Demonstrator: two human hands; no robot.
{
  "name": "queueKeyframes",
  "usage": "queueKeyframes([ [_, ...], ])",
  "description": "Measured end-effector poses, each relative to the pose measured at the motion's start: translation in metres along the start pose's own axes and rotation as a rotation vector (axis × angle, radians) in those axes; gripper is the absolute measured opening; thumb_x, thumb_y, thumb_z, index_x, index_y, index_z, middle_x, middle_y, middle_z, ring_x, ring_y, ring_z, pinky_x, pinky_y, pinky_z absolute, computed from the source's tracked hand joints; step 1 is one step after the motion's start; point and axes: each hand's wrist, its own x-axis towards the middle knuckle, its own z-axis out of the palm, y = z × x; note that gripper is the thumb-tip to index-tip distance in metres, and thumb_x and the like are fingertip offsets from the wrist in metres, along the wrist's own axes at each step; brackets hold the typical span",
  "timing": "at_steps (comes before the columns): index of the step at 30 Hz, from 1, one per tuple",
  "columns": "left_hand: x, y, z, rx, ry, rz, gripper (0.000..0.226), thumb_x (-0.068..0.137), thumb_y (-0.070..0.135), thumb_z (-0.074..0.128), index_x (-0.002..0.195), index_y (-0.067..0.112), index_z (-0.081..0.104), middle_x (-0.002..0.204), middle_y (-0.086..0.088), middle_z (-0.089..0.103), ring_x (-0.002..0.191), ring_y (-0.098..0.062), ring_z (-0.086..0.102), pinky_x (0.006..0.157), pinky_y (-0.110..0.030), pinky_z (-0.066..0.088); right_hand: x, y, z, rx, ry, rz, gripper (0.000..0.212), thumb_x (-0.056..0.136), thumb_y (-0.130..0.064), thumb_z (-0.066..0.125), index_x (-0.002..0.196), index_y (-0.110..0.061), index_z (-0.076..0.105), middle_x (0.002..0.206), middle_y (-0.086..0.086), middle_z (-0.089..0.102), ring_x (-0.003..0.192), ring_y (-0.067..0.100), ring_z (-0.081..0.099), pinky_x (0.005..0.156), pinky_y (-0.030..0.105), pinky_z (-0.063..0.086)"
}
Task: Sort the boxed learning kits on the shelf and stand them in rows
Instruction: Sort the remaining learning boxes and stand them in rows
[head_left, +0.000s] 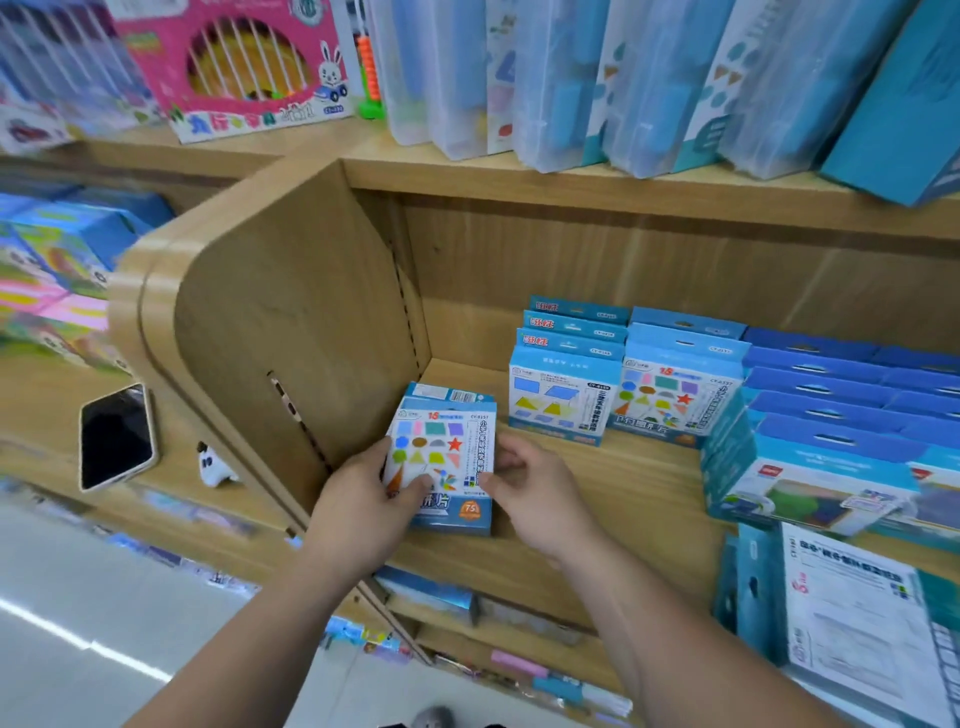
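Note:
A blue boxed kit with coloured shapes on its white front stands upright near the front left of the wooden shelf. My left hand grips its left side, thumb across the front. My right hand holds its right edge with curled fingers. Behind it to the right, two rows of similar blue kits stand upright: one with quadrilateral pictures and one with the same shape print.
Darker blue boxes fill the shelf's right side, with larger boxes at the front right. The curved wooden end panel bounds the left. A phone lies on the neighbouring shelf. Clear plastic cases stand on the shelf above.

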Motion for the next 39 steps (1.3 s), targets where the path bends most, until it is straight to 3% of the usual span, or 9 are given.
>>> queueKeyframes([
  [3, -0.009, 0.0, 0.003, -0.168, 0.041, -0.098, 0.022, 0.093, 0.036, 0.065, 0.114, 0.03, 0.069, 0.095, 0.015, 0.075, 0.085, -0.003, 0.07, 0.078, -0.038, 0.059, -0.009, 0.005, -0.004, -0.015, -0.003, -0.019, 0.053, 0.085, -0.011, 0.075, 0.129, -0.035, 0.06, 0.1, -0.014, 0.069, 0.096, 0.006, 0.068, 0.088, 0.036, 0.058],
  [7, -0.021, 0.012, 0.009, -0.359, 0.069, -0.143, 0.011, 0.096, 0.033, 0.064, 0.106, 0.032, 0.069, 0.092, 0.012, 0.076, 0.083, -0.005, 0.073, 0.071, -0.039, 0.061, -0.027, 0.009, -0.018, -0.014, 0.004, -0.08, 0.058, 0.084, -0.002, 0.073, 0.127, -0.037, 0.057, 0.101, -0.017, 0.066, 0.085, -0.003, 0.064, 0.073, 0.014, 0.052],
  [12, -0.036, 0.037, 0.021, -0.462, 0.027, -0.113, 0.025, 0.094, 0.033, 0.066, 0.118, 0.032, 0.061, 0.104, 0.006, 0.072, 0.088, -0.005, 0.073, 0.076, -0.04, 0.063, -0.045, 0.016, -0.043, -0.014, 0.175, -0.123, 0.046, 0.088, -0.005, 0.071, 0.125, -0.031, 0.063, 0.108, -0.009, 0.063, 0.086, -0.004, 0.065, 0.073, 0.011, 0.05],
  [18, -0.041, 0.075, 0.049, -0.5, -0.098, 0.014, 0.018, 0.094, 0.019, 0.067, 0.11, 0.027, 0.066, 0.093, 0.015, 0.076, 0.085, 0.002, 0.071, 0.062, -0.013, 0.054, -0.067, 0.026, -0.084, -0.138, 0.391, -0.105, 0.035, 0.092, -0.017, 0.067, 0.123, -0.034, 0.064, 0.102, -0.013, 0.058, 0.086, -0.006, 0.06, 0.075, 0.011, 0.05],
  [20, -0.041, 0.088, 0.059, -0.5, -0.142, 0.054, 0.017, 0.093, 0.015, 0.067, 0.107, 0.024, 0.068, 0.093, 0.015, 0.076, 0.084, 0.001, 0.071, 0.064, -0.012, 0.053, -0.072, 0.031, -0.095, -0.13, 0.468, -0.103, 0.034, 0.091, -0.017, 0.067, 0.12, -0.034, 0.065, 0.102, -0.012, 0.058, 0.087, -0.002, 0.061, 0.081, 0.023, 0.054],
  [29, -0.03, 0.125, 0.101, -0.439, -0.242, 0.207, 0.041, 0.085, 0.034, 0.068, 0.126, 0.033, 0.061, 0.116, 0.017, 0.072, 0.108, -0.007, 0.068, 0.099, -0.046, 0.053, -0.093, 0.048, -0.113, 0.0, 0.517, -0.003, 0.071, 0.083, -0.052, 0.061, 0.147, -0.033, 0.039, 0.137, -0.02, 0.057, 0.121, -0.002, 0.056, 0.1, 0.033, 0.051],
  [33, -0.024, 0.13, 0.107, -0.391, -0.255, 0.229, 0.044, 0.091, 0.024, 0.071, 0.129, 0.041, 0.057, 0.111, 0.029, 0.069, 0.102, 0.004, 0.066, 0.095, -0.031, 0.054, -0.096, 0.044, -0.123, -0.053, 0.431, 0.028, 0.075, 0.089, -0.04, 0.068, 0.153, -0.035, 0.03, 0.142, -0.018, 0.049, 0.111, -0.002, 0.06, 0.084, 0.012, 0.045],
  [36, -0.022, 0.132, 0.105, -0.357, -0.267, 0.199, 0.042, 0.091, 0.029, 0.07, 0.116, 0.056, 0.051, 0.097, 0.043, 0.061, 0.088, 0.012, 0.064, 0.075, -0.015, 0.05, -0.095, 0.038, -0.129, -0.043, 0.45, 0.054, 0.076, 0.087, -0.042, 0.071, 0.152, -0.036, 0.033, 0.135, -0.013, 0.047, 0.091, -0.001, 0.066, 0.083, 0.018, 0.049],
  [39, -0.015, 0.133, 0.104, -0.369, -0.271, 0.138, 0.042, 0.091, 0.029, 0.07, 0.111, 0.057, 0.046, 0.087, 0.029, 0.069, 0.084, 0.009, 0.065, 0.075, -0.022, 0.049, -0.093, 0.034, -0.132, 0.037, 0.418, 0.098, 0.079, 0.086, -0.044, 0.072, 0.152, -0.04, 0.028, 0.116, -0.012, 0.059, 0.088, 0.001, 0.066, 0.078, 0.023, 0.05],
])
